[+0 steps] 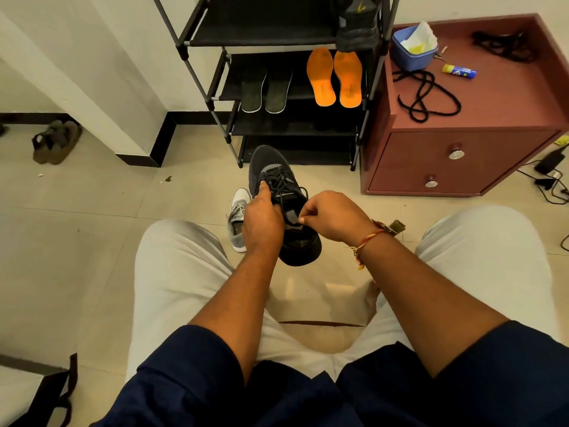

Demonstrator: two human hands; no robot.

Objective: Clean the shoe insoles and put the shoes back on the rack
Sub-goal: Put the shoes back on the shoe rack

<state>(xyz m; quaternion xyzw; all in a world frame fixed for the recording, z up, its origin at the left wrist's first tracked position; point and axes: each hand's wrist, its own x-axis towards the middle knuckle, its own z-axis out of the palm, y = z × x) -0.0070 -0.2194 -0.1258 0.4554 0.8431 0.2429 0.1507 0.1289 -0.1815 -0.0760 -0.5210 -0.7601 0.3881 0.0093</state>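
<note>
**Mid-task: insoles out, shoes not racked**

Dark shoe (274, 177) is held above the floor, in front of the rack (261, 32). Left hand (261, 217) grips its side; right hand (332, 215) fingers (304, 214) pinch the tongue. Orange insoles (334, 77) and dark insoles (266, 89) lie on a shelf. Grey shoe (238, 217) is on the floor.

We see through a single wide-angle camera worn on the head, facing forward and tipped steeply down. The shoe rack (261, 26) stands at the top middle of the picture. The lens sits above and in front of it, near enough that the rack's upper part runs off the top edge. Nearer the camera than the rack come our own lap and forearms, filling the lower half. The left hand (261, 217) and right hand (332, 214) hold a dark shoe (277, 167) just before the rack's foot. Right of the rack the view reaches a maroon cabinet (508, 97), left of it a wall corner (123, 87).
</note>
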